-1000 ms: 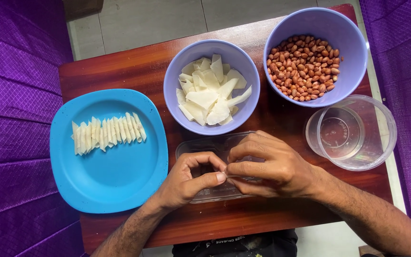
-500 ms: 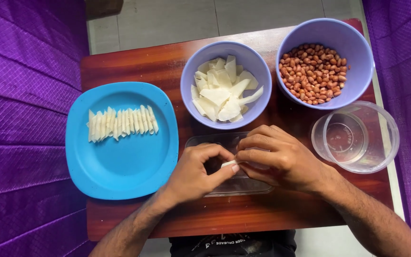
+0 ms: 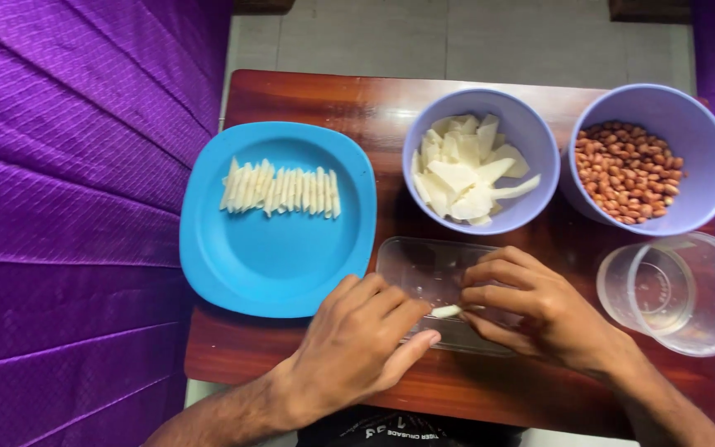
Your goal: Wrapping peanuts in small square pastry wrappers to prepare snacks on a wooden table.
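Resting on a dark wooden table (image 3: 308, 95), the items were as follows. Left hand (image 3: 357, 343): fingers curled, tips pinching one end of a small pale strip (image 3: 446, 311). Right hand (image 3: 539, 310): fingers bent, tips closed on the other end of the same strip. Strip: held level between both hands, directly above a clear rectangular tray (image 3: 415, 265) that lay at the table's near edge. Blue plate (image 3: 275, 265): just left of the tray, bearing a neat row of thin white sticks (image 3: 279, 190) on its far half. Lavender bowl (image 3: 531, 141): beyond the tray, filled with flat white slices (image 3: 465, 178). Second lavender bowl (image 3: 688, 124): to the right, touching the first, filled with red-skinned peanuts (image 3: 631, 182). Clear round container (image 3: 705, 298): in front of the peanut bowl, near the right wrist. Purple cloth (image 3: 68, 207): hung at the left.
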